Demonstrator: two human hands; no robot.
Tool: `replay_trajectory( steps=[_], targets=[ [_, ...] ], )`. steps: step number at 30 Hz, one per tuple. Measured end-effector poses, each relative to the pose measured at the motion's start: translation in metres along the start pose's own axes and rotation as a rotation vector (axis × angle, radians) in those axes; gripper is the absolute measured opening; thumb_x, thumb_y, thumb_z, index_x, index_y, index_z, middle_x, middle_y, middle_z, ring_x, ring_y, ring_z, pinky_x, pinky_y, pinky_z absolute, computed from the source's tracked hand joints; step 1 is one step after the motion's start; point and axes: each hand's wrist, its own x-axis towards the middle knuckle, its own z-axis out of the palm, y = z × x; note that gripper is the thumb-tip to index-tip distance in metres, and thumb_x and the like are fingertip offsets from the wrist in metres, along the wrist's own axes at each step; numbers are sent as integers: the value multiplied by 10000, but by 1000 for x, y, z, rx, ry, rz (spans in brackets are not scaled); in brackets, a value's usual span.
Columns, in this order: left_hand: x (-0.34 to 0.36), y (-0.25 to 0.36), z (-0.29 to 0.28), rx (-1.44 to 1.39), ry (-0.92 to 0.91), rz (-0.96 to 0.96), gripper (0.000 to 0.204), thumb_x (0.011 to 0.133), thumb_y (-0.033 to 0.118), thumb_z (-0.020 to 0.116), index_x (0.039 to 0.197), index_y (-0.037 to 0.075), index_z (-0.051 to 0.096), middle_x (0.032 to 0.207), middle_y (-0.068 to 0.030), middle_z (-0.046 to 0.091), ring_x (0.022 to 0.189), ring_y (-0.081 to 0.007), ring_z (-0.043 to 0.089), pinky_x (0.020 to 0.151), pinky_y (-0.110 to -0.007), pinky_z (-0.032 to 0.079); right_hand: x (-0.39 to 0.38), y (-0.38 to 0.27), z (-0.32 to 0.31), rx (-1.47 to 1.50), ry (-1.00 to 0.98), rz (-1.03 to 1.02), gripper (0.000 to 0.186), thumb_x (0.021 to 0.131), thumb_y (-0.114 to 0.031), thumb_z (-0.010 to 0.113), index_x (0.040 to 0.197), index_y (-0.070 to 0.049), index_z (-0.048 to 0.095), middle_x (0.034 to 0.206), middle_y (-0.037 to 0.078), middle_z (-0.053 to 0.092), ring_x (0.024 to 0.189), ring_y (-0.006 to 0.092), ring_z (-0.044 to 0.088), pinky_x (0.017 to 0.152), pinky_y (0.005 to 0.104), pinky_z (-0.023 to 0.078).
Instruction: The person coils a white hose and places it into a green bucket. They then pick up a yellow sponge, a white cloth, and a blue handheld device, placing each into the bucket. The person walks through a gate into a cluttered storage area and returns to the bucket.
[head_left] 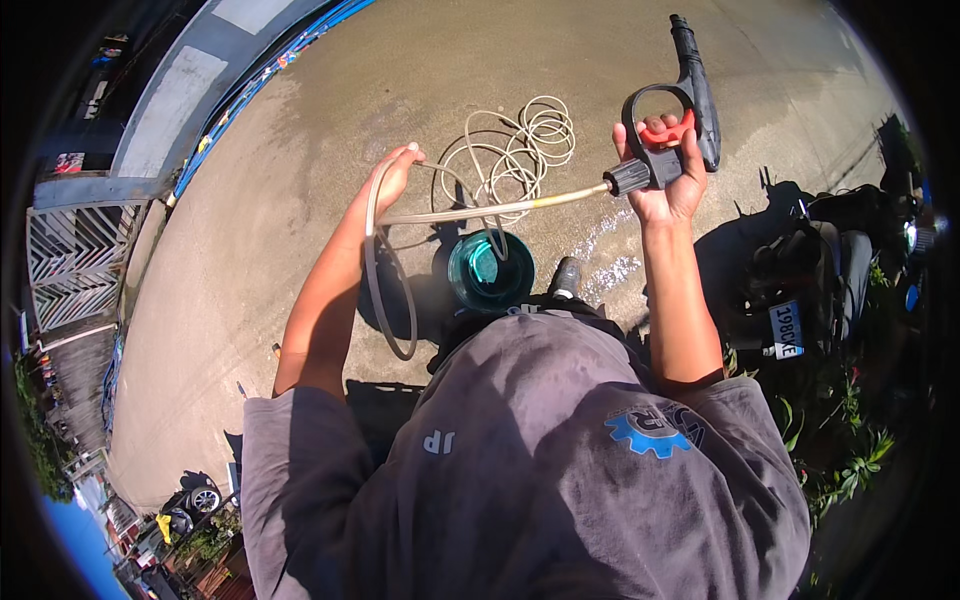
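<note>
My right hand (665, 195) is closed round the grip of a black spray gun (707, 115) with a red trigger (668, 130); its nozzle points up and away. A pale, clear hose (480, 212) runs from the black fitting at the gun's base toward my left. There it bends into a hanging loop, and my left hand (392, 180) holds it near the fingertips; the palm side is mostly hidden. Below, between my hands, stands a teal bucket (457, 272) with a length of hose reaching into it. Thinner coils of hose (548, 150) lie on the ground beyond.
Concrete ground (300, 200) with wet patches spreads ahead. A parked motorcycle (850, 265) and plants (850, 470) are on the right. A grey gate (80, 255) and a wall with blue piping (240, 90) line the left. My shoe (567, 277) is beside the bucket.
</note>
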Motion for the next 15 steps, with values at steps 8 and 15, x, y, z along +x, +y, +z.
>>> replay_trajectory(
  steps=[8, 15],
  targets=[
    [-110, -82, -15, 150, 55, -250, 395, 964, 419, 639, 1030, 39, 726, 932, -105, 732, 851, -204, 680, 782, -349, 531, 38, 40, -7, -659, 158, -264, 219, 918, -195, 801, 990, -140, 602, 894, 11, 645, 895, 183, 647, 909, 383, 514],
    [-121, -19, -58, 642, -391, -250, 430, 915, 350, 738, 1257, 90, 721, 918, -115, 739, 814, -171, 666, 722, -367, 541, 71, 6, -21, -708, 528, -191, 393, 896, -324, 851, 1086, -102, 588, 955, 68, 651, 895, 228, 677, 839, 441, 559]
  ],
)
